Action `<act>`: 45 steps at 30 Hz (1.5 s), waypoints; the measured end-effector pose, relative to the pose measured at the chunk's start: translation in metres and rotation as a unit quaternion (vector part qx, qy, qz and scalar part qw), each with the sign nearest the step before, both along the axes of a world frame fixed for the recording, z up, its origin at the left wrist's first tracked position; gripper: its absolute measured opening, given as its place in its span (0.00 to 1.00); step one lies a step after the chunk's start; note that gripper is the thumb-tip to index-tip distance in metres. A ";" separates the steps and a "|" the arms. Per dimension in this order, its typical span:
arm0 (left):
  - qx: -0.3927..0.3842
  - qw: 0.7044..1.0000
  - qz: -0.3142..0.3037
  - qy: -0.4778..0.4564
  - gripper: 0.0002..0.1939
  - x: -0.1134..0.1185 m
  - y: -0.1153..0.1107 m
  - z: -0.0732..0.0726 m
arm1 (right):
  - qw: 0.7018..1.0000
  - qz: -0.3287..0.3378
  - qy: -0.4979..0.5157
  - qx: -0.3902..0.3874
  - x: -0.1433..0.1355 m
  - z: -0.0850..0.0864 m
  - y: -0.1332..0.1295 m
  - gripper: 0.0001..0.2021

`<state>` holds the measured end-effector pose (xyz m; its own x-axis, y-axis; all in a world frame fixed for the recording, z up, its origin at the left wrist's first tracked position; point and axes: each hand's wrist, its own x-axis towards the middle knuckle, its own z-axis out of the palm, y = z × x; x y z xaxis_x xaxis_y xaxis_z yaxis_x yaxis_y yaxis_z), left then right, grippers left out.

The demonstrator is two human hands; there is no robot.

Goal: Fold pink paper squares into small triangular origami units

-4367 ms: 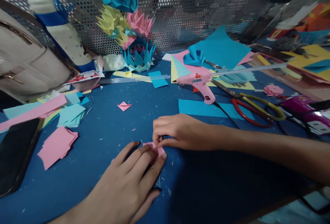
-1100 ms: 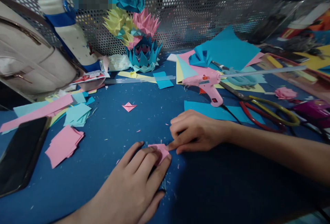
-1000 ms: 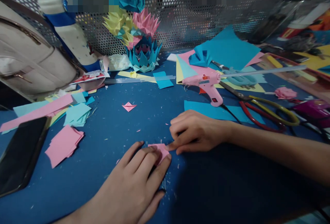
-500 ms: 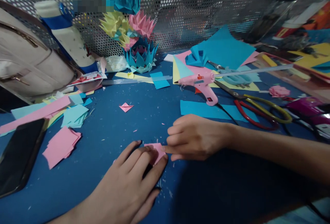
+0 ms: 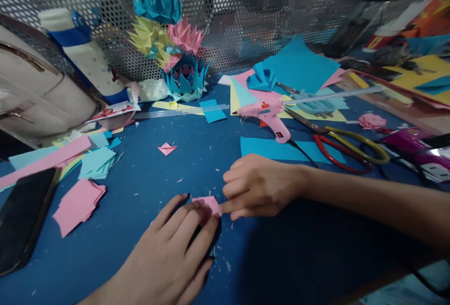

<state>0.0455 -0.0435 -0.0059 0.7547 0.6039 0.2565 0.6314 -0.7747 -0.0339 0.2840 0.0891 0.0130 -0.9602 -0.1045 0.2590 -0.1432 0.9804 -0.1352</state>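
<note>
A small folded piece of pink paper (image 5: 211,203) lies on the blue table between my hands. My left hand (image 5: 172,239) rests over it with fingers spread and partly covers it, fingertips pressing it down. From the right, my right hand (image 5: 258,185) reaches in with its index finger stretched to the paper's right edge and the other fingers curled in. Nothing shows in that curl. Beyond my hands sits a small folded pink paper piece (image 5: 167,148). A stack of pink paper squares (image 5: 79,206) lies to the left.
A pink glue gun (image 5: 265,113) and red-and-yellow scissors (image 5: 346,148) lie beyond my right hand, near a blue paper strip (image 5: 288,149). Folded paper flowers (image 5: 184,73) stand at the back. On the left are a phone (image 5: 26,220), a bottle (image 5: 84,54) and a bag (image 5: 38,75).
The view has shifted slightly, so the scene sits a little further left. My hands stay at the pink paper, and less of it shows below my left fingers.
</note>
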 end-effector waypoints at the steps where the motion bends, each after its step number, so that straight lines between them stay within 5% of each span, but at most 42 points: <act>1: 0.001 1.000 -0.001 0.001 0.22 0.000 0.000 0.000 | 1.000 -0.008 -0.004 -0.002 0.000 -0.001 0.002 0.16; 11: -0.010 1.000 -0.007 0.013 0.23 0.001 0.001 0.005 | 0.995 -0.100 -0.017 -0.007 -0.002 -0.008 0.001 0.16; 17: -0.007 1.000 -0.007 -0.021 0.20 0.000 -0.001 0.009 | 0.957 -0.232 0.042 -0.171 -0.010 -0.008 -0.019 0.09; 22: -0.056 0.997 0.022 -0.043 0.19 -0.001 0.000 0.012 | 0.911 -0.310 -0.017 -0.272 -0.019 0.001 -0.027 0.04; 34: -0.082 0.994 -0.029 -0.071 0.18 -0.006 0.003 0.012 | 0.886 -0.335 -0.054 -0.316 -0.022 0.007 -0.033 0.03; 45: -0.068 0.992 -0.051 -0.097 0.18 -0.003 0.001 0.008 | 0.899 -0.287 -0.021 -0.330 -0.023 0.005 -0.043 0.07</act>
